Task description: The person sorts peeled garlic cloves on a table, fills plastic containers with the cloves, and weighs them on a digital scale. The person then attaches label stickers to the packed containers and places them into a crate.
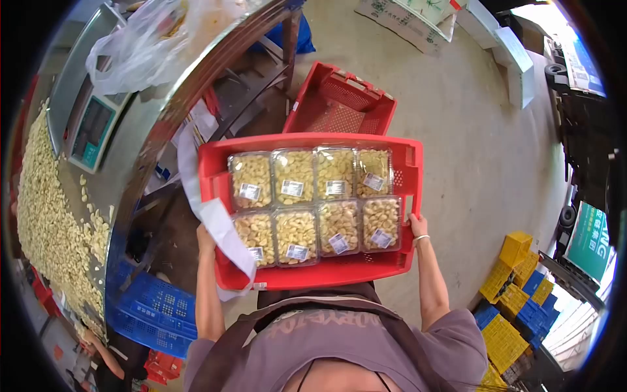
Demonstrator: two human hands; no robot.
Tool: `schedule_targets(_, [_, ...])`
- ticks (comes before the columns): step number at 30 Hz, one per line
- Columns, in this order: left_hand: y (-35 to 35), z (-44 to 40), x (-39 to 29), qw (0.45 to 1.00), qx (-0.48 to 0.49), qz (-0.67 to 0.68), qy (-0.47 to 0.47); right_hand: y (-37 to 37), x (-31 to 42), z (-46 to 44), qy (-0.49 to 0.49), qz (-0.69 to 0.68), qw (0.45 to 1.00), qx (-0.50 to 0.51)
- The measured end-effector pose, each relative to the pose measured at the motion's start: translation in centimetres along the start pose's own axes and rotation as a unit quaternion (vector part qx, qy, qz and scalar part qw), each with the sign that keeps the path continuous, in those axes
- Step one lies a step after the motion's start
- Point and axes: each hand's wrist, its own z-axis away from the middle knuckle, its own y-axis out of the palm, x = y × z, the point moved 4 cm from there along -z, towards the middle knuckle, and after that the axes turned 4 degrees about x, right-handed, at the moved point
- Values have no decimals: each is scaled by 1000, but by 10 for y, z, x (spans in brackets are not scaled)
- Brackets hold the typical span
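A red plastic crate is held level in front of my body, one hand at each end. My right hand grips its right end wall at the handle opening. At the left end my left hand holds the crate, its fingers mostly hidden by the wall and a white paper strip. Inside the crate lie two rows of clear plastic boxes filled with pale peeled garlic cloves, each with a white label. The paper strip hangs over the crate's left edge.
Another red crate stands on the floor beyond. To the left, a metal table carries loose garlic cloves, a scale and plastic bags. Blue crates sit below it; yellow crates are stacked right. Another person's arm shows lower left.
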Motion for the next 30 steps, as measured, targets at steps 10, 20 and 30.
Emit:
schedule_targets(10, [-79, 22, 70, 1000, 14, 12, -25, 55, 99, 81, -134, 51, 990, 11])
schedule_targets(20, [-55, -28, 50, 997, 79, -8, 20, 25, 40, 102, -111, -20, 992, -56])
schedule_targets(30, [8, -100, 30, 987, 145, -70, 4, 13, -90, 57, 1, -91, 994, -57])
